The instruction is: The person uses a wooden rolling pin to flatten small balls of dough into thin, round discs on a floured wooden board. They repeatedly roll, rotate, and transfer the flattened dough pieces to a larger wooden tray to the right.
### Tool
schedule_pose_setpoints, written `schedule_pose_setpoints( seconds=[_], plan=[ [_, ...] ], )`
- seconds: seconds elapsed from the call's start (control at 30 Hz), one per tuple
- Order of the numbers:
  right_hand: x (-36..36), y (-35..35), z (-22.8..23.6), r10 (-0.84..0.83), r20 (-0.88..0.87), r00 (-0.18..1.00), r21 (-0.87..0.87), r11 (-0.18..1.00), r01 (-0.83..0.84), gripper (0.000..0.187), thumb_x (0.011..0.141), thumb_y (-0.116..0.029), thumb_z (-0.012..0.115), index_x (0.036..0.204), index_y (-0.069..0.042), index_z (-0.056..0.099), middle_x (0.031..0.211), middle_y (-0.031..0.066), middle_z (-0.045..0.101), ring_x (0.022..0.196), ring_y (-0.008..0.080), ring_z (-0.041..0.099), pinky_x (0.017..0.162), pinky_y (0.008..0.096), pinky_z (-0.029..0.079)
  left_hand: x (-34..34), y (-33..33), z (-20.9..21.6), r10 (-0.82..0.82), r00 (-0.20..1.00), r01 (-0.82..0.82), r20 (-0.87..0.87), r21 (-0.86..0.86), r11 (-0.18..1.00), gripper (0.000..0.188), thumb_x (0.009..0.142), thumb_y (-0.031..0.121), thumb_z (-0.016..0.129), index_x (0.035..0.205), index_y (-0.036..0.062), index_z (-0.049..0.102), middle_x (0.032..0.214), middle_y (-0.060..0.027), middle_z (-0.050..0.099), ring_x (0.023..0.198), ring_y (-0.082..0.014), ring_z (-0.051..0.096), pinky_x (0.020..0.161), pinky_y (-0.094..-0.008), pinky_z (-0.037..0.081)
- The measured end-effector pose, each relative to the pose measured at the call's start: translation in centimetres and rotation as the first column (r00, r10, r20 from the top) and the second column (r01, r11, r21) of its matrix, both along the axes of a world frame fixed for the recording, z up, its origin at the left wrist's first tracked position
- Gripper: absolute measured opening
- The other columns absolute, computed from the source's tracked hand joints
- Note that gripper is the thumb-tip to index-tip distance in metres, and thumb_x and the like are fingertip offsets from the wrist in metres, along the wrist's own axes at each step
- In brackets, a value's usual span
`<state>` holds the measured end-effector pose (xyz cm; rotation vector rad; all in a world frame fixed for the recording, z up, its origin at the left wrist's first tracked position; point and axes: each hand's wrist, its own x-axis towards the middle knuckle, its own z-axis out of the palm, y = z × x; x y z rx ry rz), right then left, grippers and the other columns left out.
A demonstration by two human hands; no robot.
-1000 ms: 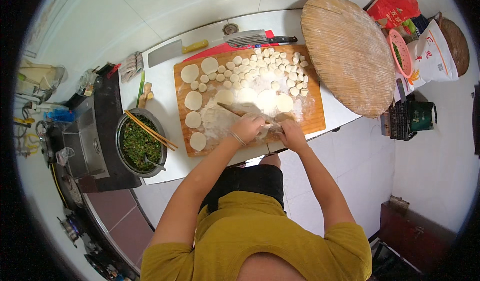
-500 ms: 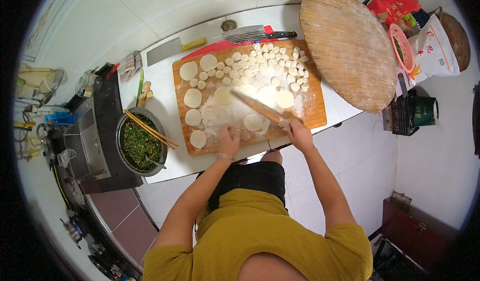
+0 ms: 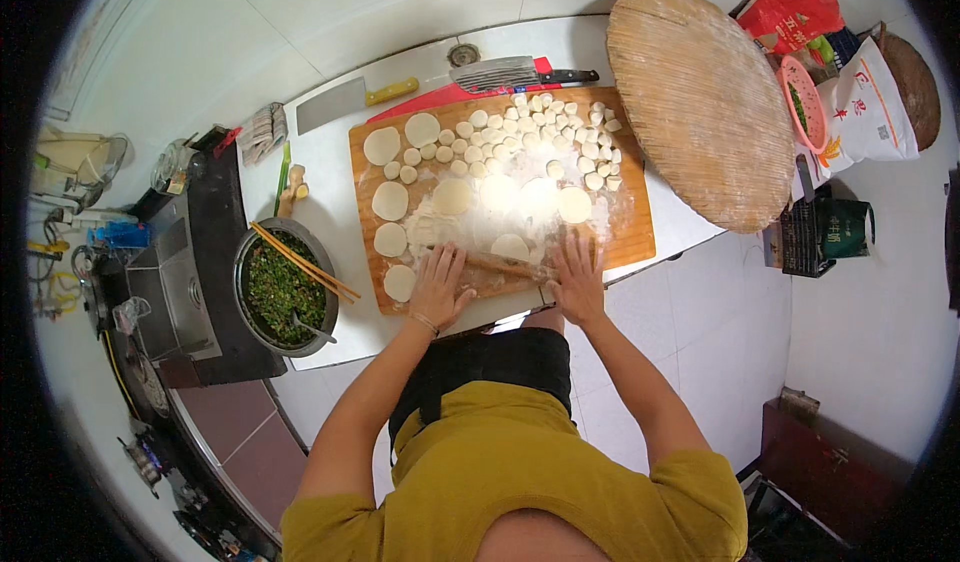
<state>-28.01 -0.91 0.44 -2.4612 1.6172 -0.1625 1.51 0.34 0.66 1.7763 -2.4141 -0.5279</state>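
Note:
A wooden rolling pin (image 3: 505,264) lies crosswise near the front edge of the floured wooden board (image 3: 625,232). My left hand (image 3: 440,287) rests flat on its left end, fingers stretched out. Over the right end lies my right hand (image 3: 577,280), its fingers also extended and palm down. Just beyond the pin is a flat dough round (image 3: 510,248), partly hidden. More rolled wrappers (image 3: 390,201) line the board's left side and middle. Many small dough pieces (image 3: 545,122) crowd the far right. Whether dough lies beneath the pin is hidden.
At left stands a bowl of chopped green filling (image 3: 285,287) with chopsticks (image 3: 300,260) across it. Behind the board lie a yellow-handled cleaver (image 3: 335,105) and a black-handled knife (image 3: 500,74). A large round wooden board (image 3: 700,112) leans over the right side, near a pink basket (image 3: 803,107).
My right hand has swung the rolling pin from a slant down to nearly level, near the front edge. My left hand has opened out and moved onto its left end.

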Motion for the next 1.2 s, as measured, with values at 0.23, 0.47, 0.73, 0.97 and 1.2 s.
schedule_pose_setpoints(
  seconds=[0.23,0.47,0.73,0.97,1.2],
  plan=[
    [1.1,-7.0,-1.0,-0.209,-0.033,0.977,-0.124,0.971,0.203,0.068,0.088,-0.042,0.049,0.147,-0.015,0.028,0.153,0.0151,0.021,0.140,0.0370,0.020,0.112,0.0564,0.013,-1.4,-5.3,-1.5,0.129,0.990,-0.133,-0.053,-0.094,0.987,0.076,0.085,0.040,0.056,0.145,0.0040,0.025,0.150,-0.0190,0.024,0.139,-0.0370,0.022,0.112,-0.0477,0.022],
    [0.9,-2.3,1.7,0.056,0.039,0.998,0.004,0.998,-0.057,0.073,0.077,-0.042,0.064,0.138,-0.010,0.039,0.144,0.0161,0.035,0.136,0.0337,0.028,0.110,0.0575,0.016,0.2,2.2,-1.1,0.109,0.993,-0.112,0.053,0.049,0.993,0.077,0.085,0.038,0.057,0.146,0.0047,0.024,0.152,-0.0190,0.019,0.140,-0.0369,0.020,0.113,-0.0520,0.017],
    [-1.0,-6.3,0.4,0.082,0.209,0.974,-0.080,0.995,-0.066,0.028,0.068,-0.017,0.069,0.086,-0.006,0.050,0.083,0.0148,0.049,0.084,0.0343,0.049,0.075,0.0447,0.037,-3.6,-3.8,1.4,0.308,0.951,-0.310,-0.038,-0.164,0.936,0.078,0.083,0.038,0.060,0.145,0.0040,0.027,0.149,-0.0218,0.024,0.137,-0.0391,0.024,0.112,-0.0511,0.020],
    [-1.9,-3.4,2.3,-0.268,0.328,0.906,-0.102,0.943,0.316,0.027,0.073,-0.014,0.069,0.090,-0.003,0.052,0.090,0.0156,0.052,0.090,0.0344,0.049,0.078,0.0448,0.037,-10.4,-2.1,0.4,0.354,0.933,-0.346,-0.071,0.104,0.933,0.065,0.079,0.029,0.063,0.135,0.0052,0.041,0.130,-0.0184,0.045,0.123,-0.0363,0.042,0.103,-0.0461,0.035],
    [-4.2,-2.3,2.0,-0.193,0.289,0.938,-0.123,0.964,0.236,0.027,0.075,-0.013,0.069,0.091,-0.002,0.051,0.089,0.0156,0.052,0.086,0.0350,0.049,0.075,0.0448,0.037,-5.7,-4.9,-2.0,-0.407,0.900,0.323,-0.157,-0.387,0.864,0.057,0.075,0.013,0.060,0.129,0.0012,0.048,0.133,-0.0161,0.046,0.129,-0.0382,0.038,0.108,-0.0475,0.031]
  ],
)
